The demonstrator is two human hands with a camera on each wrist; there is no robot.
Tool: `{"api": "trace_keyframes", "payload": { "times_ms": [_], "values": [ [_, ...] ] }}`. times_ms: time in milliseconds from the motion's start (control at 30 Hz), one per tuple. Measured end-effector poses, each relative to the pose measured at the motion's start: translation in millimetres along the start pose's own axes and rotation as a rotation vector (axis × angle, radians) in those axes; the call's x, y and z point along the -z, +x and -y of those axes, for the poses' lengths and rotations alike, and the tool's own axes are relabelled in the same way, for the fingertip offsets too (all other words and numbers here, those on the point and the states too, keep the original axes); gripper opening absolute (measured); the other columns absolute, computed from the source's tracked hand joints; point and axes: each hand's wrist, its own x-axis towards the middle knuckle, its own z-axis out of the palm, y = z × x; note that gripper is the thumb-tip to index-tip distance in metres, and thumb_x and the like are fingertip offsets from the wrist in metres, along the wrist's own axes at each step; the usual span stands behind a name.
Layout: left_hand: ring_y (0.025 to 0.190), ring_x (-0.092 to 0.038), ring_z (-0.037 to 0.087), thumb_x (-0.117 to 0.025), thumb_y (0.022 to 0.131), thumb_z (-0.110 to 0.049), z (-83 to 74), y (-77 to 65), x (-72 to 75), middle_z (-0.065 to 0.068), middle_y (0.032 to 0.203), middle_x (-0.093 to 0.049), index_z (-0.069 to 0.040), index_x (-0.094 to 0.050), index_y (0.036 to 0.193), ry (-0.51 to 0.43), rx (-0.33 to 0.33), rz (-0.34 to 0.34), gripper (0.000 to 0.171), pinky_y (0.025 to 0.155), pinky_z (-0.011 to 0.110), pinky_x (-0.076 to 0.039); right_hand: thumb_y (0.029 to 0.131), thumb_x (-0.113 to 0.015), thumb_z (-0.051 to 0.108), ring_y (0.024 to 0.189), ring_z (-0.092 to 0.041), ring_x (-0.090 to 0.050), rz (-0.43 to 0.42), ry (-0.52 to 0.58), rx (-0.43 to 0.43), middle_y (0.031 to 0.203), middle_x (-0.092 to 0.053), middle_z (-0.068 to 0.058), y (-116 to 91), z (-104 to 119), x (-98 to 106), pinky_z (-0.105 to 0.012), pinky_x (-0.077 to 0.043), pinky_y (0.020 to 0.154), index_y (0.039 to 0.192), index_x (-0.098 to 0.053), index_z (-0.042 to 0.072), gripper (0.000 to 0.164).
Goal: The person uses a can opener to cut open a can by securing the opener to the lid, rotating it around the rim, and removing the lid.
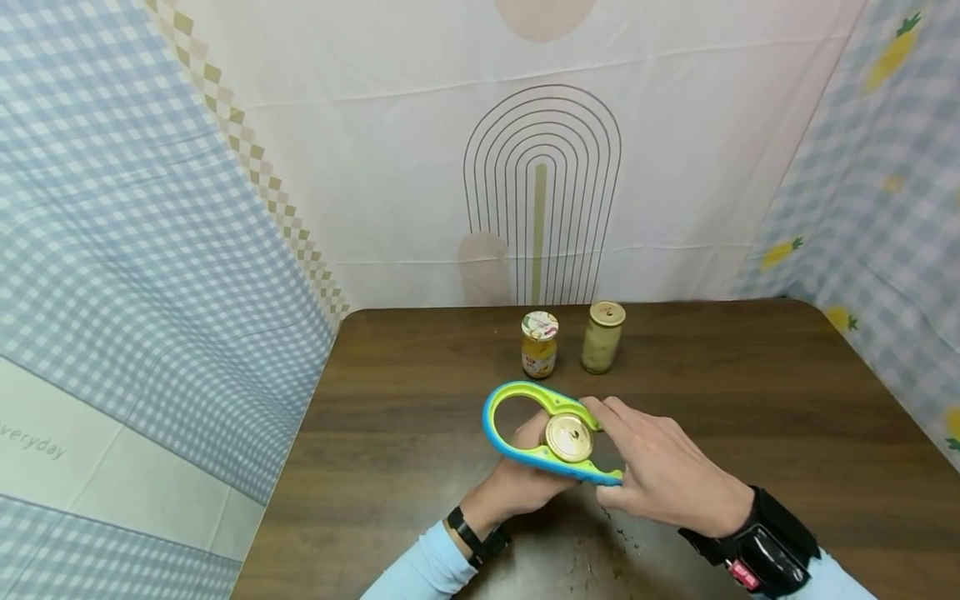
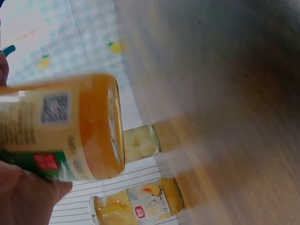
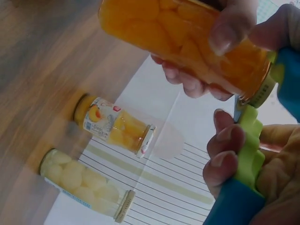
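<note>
My left hand [image 1: 517, 487] grips a glass jar of orange fruit pieces [image 3: 159, 28], fingers wrapped round its side. In the head view its gold lid [image 1: 568, 438] faces up, with a green and blue jar opener [image 1: 557, 401] fitted around it. My right hand [image 1: 667, 467] holds the opener's two handles, thumb on one side and fingers on the other. The left wrist view shows the jar's label with a square code and its base, above the table. Most of the jar is hidden under the opener in the head view.
Behind the hands, a jar of yellow fruit [image 1: 539, 354] with a patterned lid stands beside a jar of pale round fruit [image 1: 602, 337] with a gold lid. Wet drops mark the brown table [image 1: 390, 433] near the hands. Printed cloth hangs behind and at both sides.
</note>
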Motion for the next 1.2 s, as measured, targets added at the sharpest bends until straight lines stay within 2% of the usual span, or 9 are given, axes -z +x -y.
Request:
{"api": "trace_keyframes", "payload": {
  "times_ms": [100, 200, 333, 433, 533, 633, 833, 1033, 1200],
  "values": [
    [0.117, -0.061, 0.014, -0.078, 0.085, 0.001, -1.7, -0.7, 0.8, 0.01, 0.127, -0.066, -0.017, -0.053, 0.135, -0.033, 0.033, 0.048, 0.058, 0.103, 0.036, -0.051, 0.059, -0.076, 0.018, 0.059, 0.001, -0.037, 0.001, 0.027, 0.03, 0.101, -0.052, 0.015, -1, -1, 1, -0.015, -0.031, 0.045, 0.14, -0.053, 0.018, 0.084],
    [0.111, -0.063, 0.01, -0.078, 0.083, 0.005, -6.7, -1.0, 3.4, 0.015, 0.12, -0.069, -0.009, -0.059, 0.129, -0.023, 0.007, 0.103, 0.052, 0.1, 0.033, -0.053, 0.058, -0.078, 0.019, 0.062, 0.001, -0.038, 0.01, 0.037, 0.058, 0.101, -0.052, 0.016, -3, -2, 3, -0.015, -0.033, 0.047, 0.139, -0.054, 0.016, 0.084],
    [0.097, -0.06, 0.002, -0.075, 0.084, 0.008, -27.6, 0.6, 11.8, 0.022, 0.105, -0.071, 0.003, -0.064, 0.116, -0.07, -0.018, 0.222, 0.034, 0.093, 0.029, -0.056, 0.059, -0.08, 0.021, 0.067, 0.0, -0.04, 0.031, 0.055, 0.115, 0.101, -0.052, 0.016, -4, -3, 9, -0.015, -0.034, 0.051, 0.14, -0.055, 0.013, 0.085],
    [0.091, -0.058, 0.001, -0.072, 0.088, 0.007, -30.2, 0.9, 17.0, 0.025, 0.102, -0.07, 0.007, -0.065, 0.114, -0.152, 0.035, 0.297, 0.028, 0.091, 0.027, -0.055, 0.062, -0.082, 0.024, 0.069, 0.0, -0.04, 0.034, 0.058, 0.17, 0.102, -0.052, 0.016, -1, -3, 15, -0.015, -0.034, 0.053, 0.142, -0.054, 0.013, 0.086],
    [0.097, -0.06, 0.003, -0.072, 0.09, 0.005, -20.6, -0.3, 18.7, 0.026, 0.109, -0.069, 0.007, -0.065, 0.119, -0.197, 0.091, 0.331, 0.03, 0.096, 0.029, -0.053, 0.064, -0.083, 0.026, 0.073, -0.001, -0.042, 0.041, 0.039, 0.195, 0.104, -0.051, 0.017, 2, -2, 19, -0.016, -0.035, 0.055, 0.143, -0.054, 0.014, 0.086],
    [0.103, -0.06, 0.004, -0.072, 0.091, 0.003, -14.4, -1.6, 19.2, 0.025, 0.114, -0.069, 0.006, -0.065, 0.122, -0.207, 0.126, 0.348, 0.032, 0.101, 0.031, -0.052, 0.064, -0.084, 0.028, 0.076, -0.002, -0.044, 0.041, 0.035, 0.203, 0.106, -0.053, 0.017, 3, -2, 19, -0.017, -0.037, 0.057, 0.143, -0.054, 0.014, 0.086],
    [0.097, -0.059, 0.004, -0.072, 0.092, -0.001, -9.5, -3.8, 19.9, 0.023, 0.111, -0.07, 0.003, -0.067, 0.12, -0.173, 0.135, 0.342, 0.029, 0.097, 0.028, -0.052, 0.063, -0.082, 0.026, 0.08, -0.002, -0.046, 0.027, 0.028, 0.222, 0.108, -0.053, 0.018, 4, -4, 15, -0.018, -0.038, 0.06, 0.144, -0.054, 0.015, 0.086],
    [0.116, -0.061, 0.009, -0.072, 0.092, 0.001, -6.6, -5.8, 19.8, 0.025, 0.128, -0.067, 0.005, -0.062, 0.131, -0.183, 0.167, 0.332, 0.041, 0.107, 0.032, -0.049, 0.062, -0.082, 0.028, 0.089, -0.002, -0.05, 0.013, -0.015, 0.221, 0.114, -0.057, 0.017, 3, -6, 13, -0.024, -0.044, 0.066, 0.142, -0.056, 0.014, 0.086],
    [0.112, -0.061, 0.007, -0.073, 0.091, 0.0, -7.4, -4.8, 20.0, 0.024, 0.125, -0.068, 0.003, -0.063, 0.129, -0.173, 0.172, 0.332, 0.039, 0.104, 0.031, -0.05, 0.061, -0.081, 0.027, 0.091, -0.002, -0.049, 0.019, -0.03, 0.221, 0.117, -0.057, 0.017, 4, -8, 12, -0.026, -0.045, 0.068, 0.144, -0.055, 0.015, 0.088]
  ]
}}
